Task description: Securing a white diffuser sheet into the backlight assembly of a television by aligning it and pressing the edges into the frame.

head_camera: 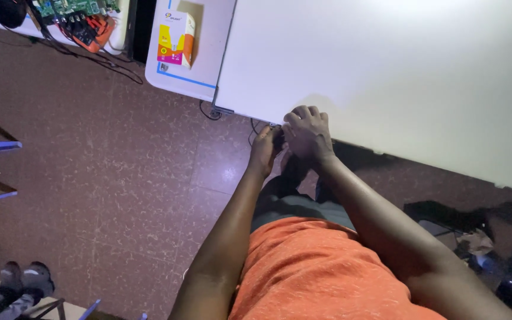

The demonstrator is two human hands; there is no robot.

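Both my hands meet at the near edge of a large white table [386,71]. My left hand [264,149] reaches up from below, its fingers closed around a small dark object [277,137] right at the table edge. My right hand [308,134] lies against it from the right with its fingers curled over the same object and its knuckles on the table edge. Most of the object is hidden by the fingers, so its kind cannot be told. My orange shirt [315,272] fills the lower middle.
A second white table [208,59] with blue tape carries a small yellow, white and pink box [176,38]. A green circuit board with orange parts [84,18] and cables lies at top left. Another person's shoes [25,278] show at bottom left, and dark clutter [469,237] lies at right.
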